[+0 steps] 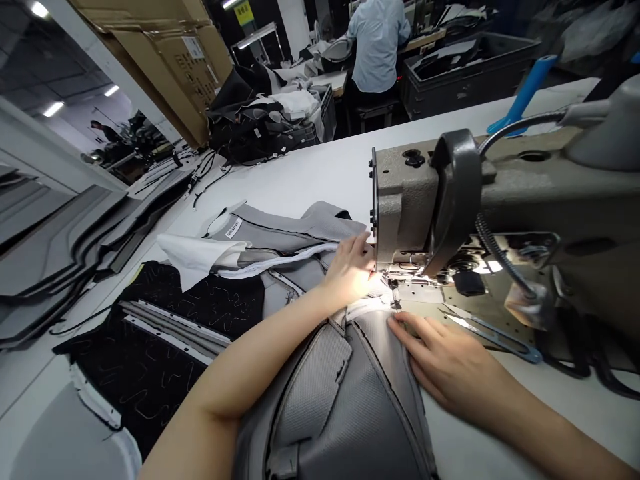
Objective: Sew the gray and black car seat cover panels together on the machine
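A grey fabric cover [345,400] with piped seams lies under the needle area of an industrial sewing machine [505,200]. My left hand [350,270] rests on the fabric just left of the presser foot, fingers curled and pressing the seam toward the needle. My right hand [450,363] lies flat on the right edge of the grey fabric, fingers stretched toward the needle plate. A black quilted panel [150,353] with white edging lies left of my left arm, joined to more grey fabric [290,233].
Thread snips [495,333] lie on the machine bed right of my right hand. Stacked grey foam panels [60,253] fill the left side. A cardboard box [165,60] and dark bins with fabric stand behind. A person in a light shirt [377,43] works at the back.
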Demonstrator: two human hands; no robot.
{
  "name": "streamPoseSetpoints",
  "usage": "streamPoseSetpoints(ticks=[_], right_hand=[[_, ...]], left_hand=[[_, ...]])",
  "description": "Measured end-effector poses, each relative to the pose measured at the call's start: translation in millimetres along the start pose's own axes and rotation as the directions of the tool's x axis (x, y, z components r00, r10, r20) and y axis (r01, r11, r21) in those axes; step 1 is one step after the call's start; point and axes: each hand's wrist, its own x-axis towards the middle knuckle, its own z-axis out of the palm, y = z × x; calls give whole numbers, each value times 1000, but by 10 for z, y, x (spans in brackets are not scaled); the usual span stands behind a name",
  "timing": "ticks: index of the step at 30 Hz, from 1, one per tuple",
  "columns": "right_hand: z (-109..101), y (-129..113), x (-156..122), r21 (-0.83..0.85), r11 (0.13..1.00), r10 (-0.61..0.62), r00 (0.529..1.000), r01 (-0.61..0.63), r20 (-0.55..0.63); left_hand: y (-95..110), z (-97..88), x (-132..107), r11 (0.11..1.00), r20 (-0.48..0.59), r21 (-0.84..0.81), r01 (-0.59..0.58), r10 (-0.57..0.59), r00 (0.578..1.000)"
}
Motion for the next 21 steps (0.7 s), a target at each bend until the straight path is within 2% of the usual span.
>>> streamPoseSetpoints(ticks=[3, 6, 13, 17, 21], right_hand=[[-26, 17, -64, 52, 998, -44, 999, 44, -17], [-3, -6, -95, 11, 996, -91, 995, 91, -33], [75, -97, -107, -135, 983, -136, 989, 126, -66], [84, -64, -111, -168, 978, -133, 990, 122, -54], [117, 23, -59, -127, 989, -89, 993, 79, -73]], left_hand=[[180, -73, -323, 998, -15, -56, 7, -8, 1000], [269, -89, -484, 994, 94, -104, -11, 21, 995], [360, -52, -454, 1000, 142, 1, -8, 8, 990], [407, -19, -402, 997, 110, 67, 29, -36, 993], [359, 38, -307, 995, 75, 95, -5, -2, 997]])
